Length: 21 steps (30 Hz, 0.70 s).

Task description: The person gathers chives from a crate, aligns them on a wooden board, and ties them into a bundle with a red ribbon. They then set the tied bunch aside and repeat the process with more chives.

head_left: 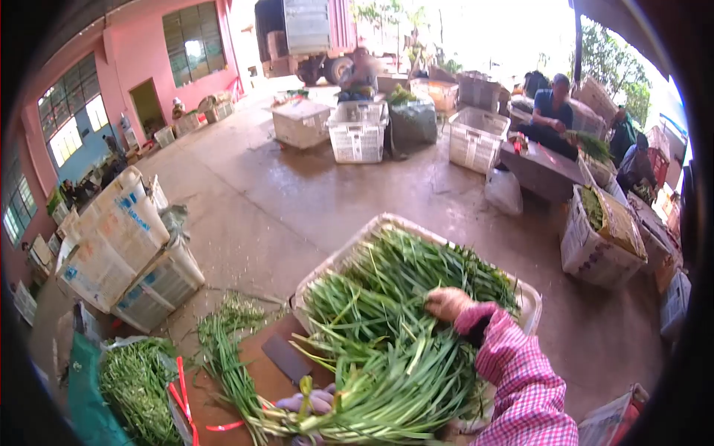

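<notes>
My right hand [450, 305], in a pink checked sleeve, is curled over the long leaves of the garlic chives [416, 357] in front of me. Its fingertips are partly sunk in the leaves. Low in the head view, my left hand [309, 401] wears a greyish-purple glove and has its fingers closed around the stalk ends. The bunch fans out from there to the right. Beyond and beneath it, more chives [387, 267] fill a pale crate [532, 305]. A dark flat rectangular piece [286, 357] lies on the brown board [260, 342] beside my left hand.
Loose chives [227, 349] lie left on the board. Red strips [182, 401] hang by a bag of cut greens [137, 379]. Stacked crates [160, 286] stand left; white crates [358, 134] stand ahead. Two people sit farther off, one holding greens [591, 145]. A truck [309, 37] is behind.
</notes>
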{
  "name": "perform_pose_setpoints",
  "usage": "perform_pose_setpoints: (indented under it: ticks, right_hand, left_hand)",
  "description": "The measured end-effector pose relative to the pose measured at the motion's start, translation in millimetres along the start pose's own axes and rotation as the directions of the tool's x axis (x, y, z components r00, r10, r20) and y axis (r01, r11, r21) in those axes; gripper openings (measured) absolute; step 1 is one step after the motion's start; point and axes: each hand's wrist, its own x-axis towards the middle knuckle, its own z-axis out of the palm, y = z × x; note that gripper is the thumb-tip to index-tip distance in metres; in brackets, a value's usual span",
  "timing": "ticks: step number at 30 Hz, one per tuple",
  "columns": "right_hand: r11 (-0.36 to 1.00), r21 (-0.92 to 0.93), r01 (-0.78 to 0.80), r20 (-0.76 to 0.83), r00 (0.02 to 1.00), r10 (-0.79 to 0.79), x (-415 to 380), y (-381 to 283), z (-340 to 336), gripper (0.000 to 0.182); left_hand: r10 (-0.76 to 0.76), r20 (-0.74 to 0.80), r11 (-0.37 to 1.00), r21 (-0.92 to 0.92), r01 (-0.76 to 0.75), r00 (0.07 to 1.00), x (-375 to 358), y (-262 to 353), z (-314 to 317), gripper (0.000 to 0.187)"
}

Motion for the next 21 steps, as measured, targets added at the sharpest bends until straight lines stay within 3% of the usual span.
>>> perform_pose_setpoints:
  ticks: [1,2,3,4,6,8,10,12,13,15,16,17,18,19,20,21]
  right_hand:
    - [0.992,0.095,-0.077,0.117,0.991,0.066,-5.5,-15.6,-22.5,0.036]
    - [0.971,0.180,-0.160,0.242,0.964,0.114,-9.1,-36.7,-53.8,0.041]
    - [0.990,0.054,-0.128,0.263,0.958,0.109,-11.3,-43.8,-67.7,0.045]
    - [0.994,-0.075,-0.080,0.272,0.957,0.098,-10.1,-50.7,-82.2,0.049]
    - [0.952,-0.292,-0.089,0.333,0.924,0.188,-11.9,-93.3,-119.3,0.050]
    - [0.990,-0.134,-0.054,0.324,0.941,0.095,-17.0,-122.0,-143.5,0.043]
    - [0.999,0.008,0.038,0.177,0.984,-0.038,-13.7,-127.8,-147.8,0.034]
    - [0.994,0.011,0.111,-0.087,0.990,-0.109,0.3,-121.5,-138.4,0.024]
    - [0.993,0.016,0.115,-0.091,0.989,-0.113,4.6,-124.7,-132.9,0.024]
    - [0.894,-0.422,0.149,-0.343,0.887,-0.310,16.6,-140.7,-119.0,0.019]
    - [0.847,-0.264,0.462,-0.380,0.757,-0.531,19.4,-146.9,-105.0,0.020]
    - [0.836,-0.068,0.545,-0.240,0.804,-0.544,16.6,-161.9,-88.9,0.021]
    - [0.749,0.196,0.633,-0.141,0.774,-0.617,12.0,-176.4,-65.8,0.023]
    - [0.602,0.262,0.755,-0.092,0.640,-0.763,12.4,-189.1,-35.4,0.020]
    - [0.583,0.484,0.653,0.132,0.604,-0.786,1.0,-204.4,-23.6,0.017]
    - [0.590,0.613,0.525,0.297,0.539,-0.788,-0.6,-207.4,9.2,0.019]
  left_hand:
    - [-0.277,0.016,0.960,0.052,0.276,0.961,14.1,29.6,15.0,0.057]
    - [-0.532,0.010,0.843,0.101,0.528,0.847,33.0,55.7,28.5,0.055]
    - [-0.562,-0.196,0.817,0.019,0.576,0.804,31.7,62.7,58.5,0.054]
    - [-0.553,-0.075,0.828,0.057,0.558,0.829,26.9,58.8,46.2,0.049]
    - [-0.528,-0.179,0.820,0.147,0.553,0.830,14.2,53.6,56.7,0.048]
    - [-0.527,-0.140,0.838,0.078,0.540,0.838,14.7,49.3,70.3,0.050]
    - [-0.548,-0.125,0.817,0.132,0.562,0.827,15.8,45.4,66.9,0.048]
    - [-0.632,-0.212,0.759,0.028,0.651,0.746,17.7,51.7,83.0,0.050]
    - [-0.630,-0.211,0.760,0.035,0.649,0.748,15.9,52.7,82.3,0.050]
    - [-0.605,-0.202,0.759,0.145,0.635,0.770,10.1,50.8,75.1,0.052]
    - [-0.574,-0.132,0.788,0.182,0.589,0.808,9.8,46.8,72.4,0.051]
    - [-0.579,-0.080,0.781,0.233,0.580,0.812,7.2,43.9,69.4,0.049]
    - [-0.581,-0.020,0.778,0.282,0.562,0.814,6.1,39.7,67.6,0.048]
    - [-0.645,-0.081,0.728,0.236,0.643,0.760,7.8,44.2,82.8,0.048]
    - [-0.638,0.046,0.708,0.427,0.562,0.769,0.9,39.9,73.0,0.047]
    - [-0.626,0.072,0.724,0.424,0.544,0.776,-5.5,40.5,76.9,0.047]
